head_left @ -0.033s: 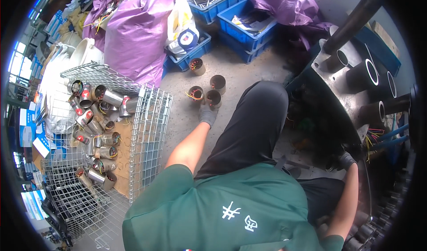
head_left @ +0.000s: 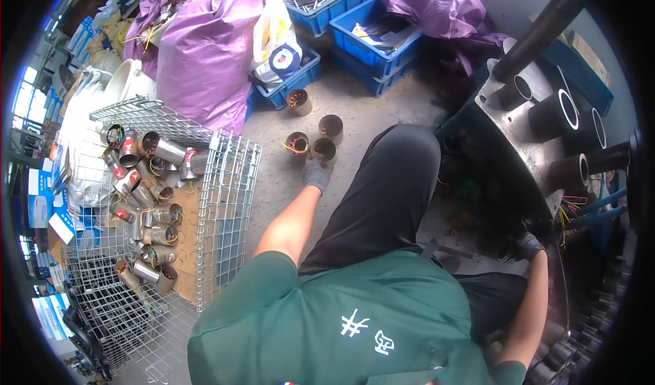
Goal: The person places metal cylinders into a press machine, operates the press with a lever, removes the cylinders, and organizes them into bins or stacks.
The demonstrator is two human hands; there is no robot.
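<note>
My left hand (head_left: pixel 316 175), in a grey glove, is closed round the near side of a short open metal cylinder (head_left: pixel 323 152) by the floor. Touching or very close to it are another such cylinder (head_left: pixel 331 128) and one with red and yellow wires (head_left: pixel 297 143) in its mouth. A further wired cylinder (head_left: pixel 299 102) stands a little farther off. My right hand (head_left: pixel 529 246), also gloved, reaches into the dark space beneath the machine's metal plate (head_left: pixel 501 122). Shadow hides its fingers and whatever they touch.
On my left stands a wire mesh cage (head_left: pixel 228 208) holding several metal cylinders (head_left: pixel 167 150) with wires, beside cardboard. Purple sacks (head_left: pixel 205 51) and blue crates (head_left: pixel 375 47) line the back. Thick tubes (head_left: pixel 566 109) project from the machine on the right; coloured wires (head_left: pixel 573 211) hang below.
</note>
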